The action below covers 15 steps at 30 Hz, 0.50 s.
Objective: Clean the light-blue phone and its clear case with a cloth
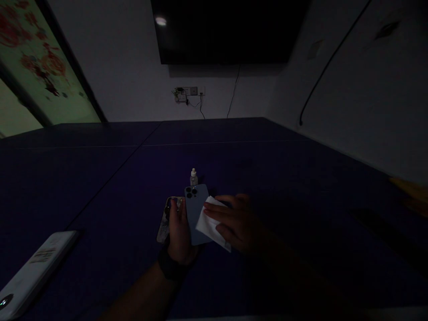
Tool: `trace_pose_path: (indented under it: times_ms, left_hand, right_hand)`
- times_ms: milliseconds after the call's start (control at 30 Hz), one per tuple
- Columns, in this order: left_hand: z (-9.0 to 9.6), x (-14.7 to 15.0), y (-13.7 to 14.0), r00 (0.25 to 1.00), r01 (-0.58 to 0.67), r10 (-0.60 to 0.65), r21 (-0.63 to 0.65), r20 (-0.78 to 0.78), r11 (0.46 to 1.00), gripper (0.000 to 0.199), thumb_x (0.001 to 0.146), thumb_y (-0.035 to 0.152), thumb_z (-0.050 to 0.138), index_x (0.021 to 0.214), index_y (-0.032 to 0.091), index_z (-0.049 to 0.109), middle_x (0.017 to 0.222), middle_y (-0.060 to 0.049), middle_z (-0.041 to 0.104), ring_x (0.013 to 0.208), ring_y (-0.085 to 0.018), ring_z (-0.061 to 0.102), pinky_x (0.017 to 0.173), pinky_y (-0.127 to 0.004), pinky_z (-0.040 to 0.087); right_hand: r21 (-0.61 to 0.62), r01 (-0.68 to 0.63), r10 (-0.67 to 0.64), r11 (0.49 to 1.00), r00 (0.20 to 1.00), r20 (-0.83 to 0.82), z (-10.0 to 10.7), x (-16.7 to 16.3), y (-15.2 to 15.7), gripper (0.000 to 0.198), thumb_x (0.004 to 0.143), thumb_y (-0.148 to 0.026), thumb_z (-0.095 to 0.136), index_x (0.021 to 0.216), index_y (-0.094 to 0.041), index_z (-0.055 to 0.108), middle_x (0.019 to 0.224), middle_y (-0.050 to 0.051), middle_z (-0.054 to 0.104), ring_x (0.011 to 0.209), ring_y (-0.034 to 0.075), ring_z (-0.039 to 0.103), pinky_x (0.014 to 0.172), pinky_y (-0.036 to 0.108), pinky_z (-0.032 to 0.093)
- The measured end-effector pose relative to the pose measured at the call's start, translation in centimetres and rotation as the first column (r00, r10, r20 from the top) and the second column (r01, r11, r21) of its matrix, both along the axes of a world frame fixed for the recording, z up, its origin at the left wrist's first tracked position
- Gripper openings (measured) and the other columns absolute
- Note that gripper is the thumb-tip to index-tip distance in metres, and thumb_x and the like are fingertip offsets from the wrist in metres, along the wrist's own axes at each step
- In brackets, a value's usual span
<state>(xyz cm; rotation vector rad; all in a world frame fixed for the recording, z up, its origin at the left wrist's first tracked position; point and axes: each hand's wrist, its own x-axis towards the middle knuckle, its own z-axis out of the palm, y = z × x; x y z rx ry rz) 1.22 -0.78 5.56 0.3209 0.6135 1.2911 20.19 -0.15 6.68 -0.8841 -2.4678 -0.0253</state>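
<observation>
My left hand (179,236), a dark band on its wrist, holds a blue smartphone (194,216) by its left edge, back side up, with the triple camera at the top left. My right hand (239,223) presses a folded white cloth (209,226) against the right part of the phone's back. Whether the cloth is fabric or paper I cannot tell. A patterned phone case (163,229) lies left of the phone, partly behind my left hand. Just beyond the phone's top end stands a small clear bottle (193,178) with a white cap.
The room is dim. A long white device (40,265) lies at the left of the purple tabletop (100,169). Something yellow (413,191) and a dark flat object (381,229) are at the right. A television (230,31) hangs over wall sockets (193,91) with cables.
</observation>
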Motion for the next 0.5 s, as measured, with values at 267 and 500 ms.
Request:
trace_pose_path:
  times_ms: [267, 500]
  left_hand:
    - [0.4, 0.0, -0.3, 1.0, 0.013, -0.013, 0.027, 0.001, 1.0, 0.058, 0.099, 0.067, 0.047, 0.122, 0.02, 0.072, 0.117, -0.011, 0.078, 0.117, -0.032, 0.071, 0.106, -0.045, 0.052]
    - [0.2, 0.0, 0.0, 1.0, 0.016, -0.016, 0.022, 0.004, 1.0, 0.059, 0.099, 0.066, 0.047, 0.126, 0.019, 0.07, 0.108, -0.01, 0.079, 0.11, -0.031, 0.073, 0.103, -0.044, 0.053]
  right_hand:
    - [-0.02, -0.145, 0.144, 0.989, 0.989, -0.021, -0.3, 0.0, -0.1, 0.041, 0.096, -0.031, 0.054, 0.134, -0.027, 0.069, 0.141, 0.001, 0.071, 0.143, 0.031, 0.048, 0.101, 0.05, 0.029]
    - [-0.078, -0.091, 0.092, 0.993, 0.996, 0.017, 0.1, 0.3, 0.1, 0.05, 0.096, -0.034, 0.058, 0.145, -0.027, 0.06, 0.152, 0.003, 0.061, 0.146, 0.034, 0.043, 0.101, 0.05, 0.027]
